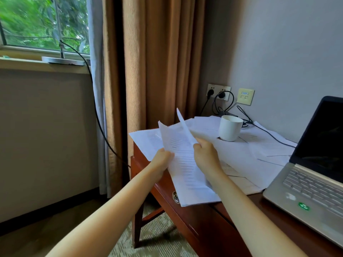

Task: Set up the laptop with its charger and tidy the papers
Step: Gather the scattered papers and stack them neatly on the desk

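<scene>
Fingers (168, 157) of the left hand (161, 161) curl round the left edge of some printed sheets (185, 169) and hold them tilted up. The right hand (206, 154) pinches one thin sheet (185, 127) between thumb and finger. That sheet sticks up, away from the rest. Both hands are close together, with the printed sheets between them.

Far on the left is a window (42, 23) with green leaves outside. A black wire (96, 112) hangs down from the sill toward the desk. Next comes a long brown curtain (157, 62). The wooden desk (194, 225) stands just beside it. The bottom end of the printed sheets hangs over the desk's front edge. More papers (245, 154) lie spread over the desk top, some on top of others. A white mug (230, 127) stands upright on these papers, near the wall. Behind it, two black plugs sit in the wall sockets (219, 91). A black charger cord (269, 134) runs from behind the mug, across the papers, toward the laptop (306, 182). Where the cord ends cannot be told, since the screen hides it. The laptop is open on the right side of the desk, just beside the papers, and its screen is dark.
</scene>
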